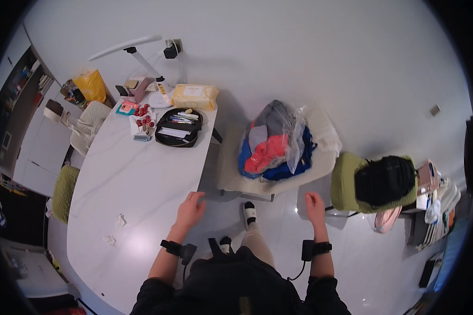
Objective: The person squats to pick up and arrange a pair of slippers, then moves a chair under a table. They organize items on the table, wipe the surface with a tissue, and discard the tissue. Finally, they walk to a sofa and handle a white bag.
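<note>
My left hand [191, 211] hovers near the edge of the white marble-patterned table [142, 177], its thumb and fingers apart with nothing held. Over the floor to the right is my right hand [315, 207], also holding nothing, fingers loosely bent and apart. Ahead of both stands a cream upholstered chair [228, 173]. On its seat lies a heap of clothes in clear plastic [297, 145], with a grey garment [274, 118], a coral-red piece [266, 153] and blue fabric [289, 171] showing. Neither hand touches the heap.
The table bears an open black pencil case [177, 139], a wipes pack [195, 96], red fruit [144, 122], a desk lamp [144, 63] and crumpled tissues [120, 220]. To the right, a green chair [343, 185] carries a black backpack [386, 180]. A pink bag [388, 218] is beyond.
</note>
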Motion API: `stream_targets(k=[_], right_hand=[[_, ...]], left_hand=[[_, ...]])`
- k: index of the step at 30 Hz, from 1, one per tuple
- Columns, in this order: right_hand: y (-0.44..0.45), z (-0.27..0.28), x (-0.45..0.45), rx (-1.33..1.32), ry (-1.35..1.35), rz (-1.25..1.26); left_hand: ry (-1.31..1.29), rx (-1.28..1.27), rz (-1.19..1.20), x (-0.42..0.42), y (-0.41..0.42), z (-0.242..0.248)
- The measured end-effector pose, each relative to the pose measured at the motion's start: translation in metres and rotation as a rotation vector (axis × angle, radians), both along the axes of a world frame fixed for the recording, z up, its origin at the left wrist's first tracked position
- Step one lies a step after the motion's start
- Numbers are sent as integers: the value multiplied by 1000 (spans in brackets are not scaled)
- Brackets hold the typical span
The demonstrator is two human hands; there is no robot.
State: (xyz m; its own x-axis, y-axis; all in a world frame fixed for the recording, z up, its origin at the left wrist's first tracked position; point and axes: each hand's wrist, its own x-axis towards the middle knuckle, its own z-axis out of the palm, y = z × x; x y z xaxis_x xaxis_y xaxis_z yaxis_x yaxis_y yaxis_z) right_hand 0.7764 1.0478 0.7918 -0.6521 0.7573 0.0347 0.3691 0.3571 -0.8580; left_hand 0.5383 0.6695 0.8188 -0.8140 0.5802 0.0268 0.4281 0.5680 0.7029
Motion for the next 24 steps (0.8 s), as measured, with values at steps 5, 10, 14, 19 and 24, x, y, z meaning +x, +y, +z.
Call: stream_targets(k=[5, 10, 14, 19, 24], right_hand=[[178, -4, -71, 771, -72, -257], [300, -30, -100, 167, -522, -264], [318, -64, -105, 33, -482, -57], [313, -71, -92, 75, -512, -54], [303, -65, -81, 41, -546, -93]], left_hand=[[9, -30, 155, -51, 52, -12], [-4, -65, 188, -87, 106, -11], [-39, -86, 180, -101, 144, -9], [-52, -63, 96, -129, 190, -10], [-69, -58, 157, -153, 208, -7]])
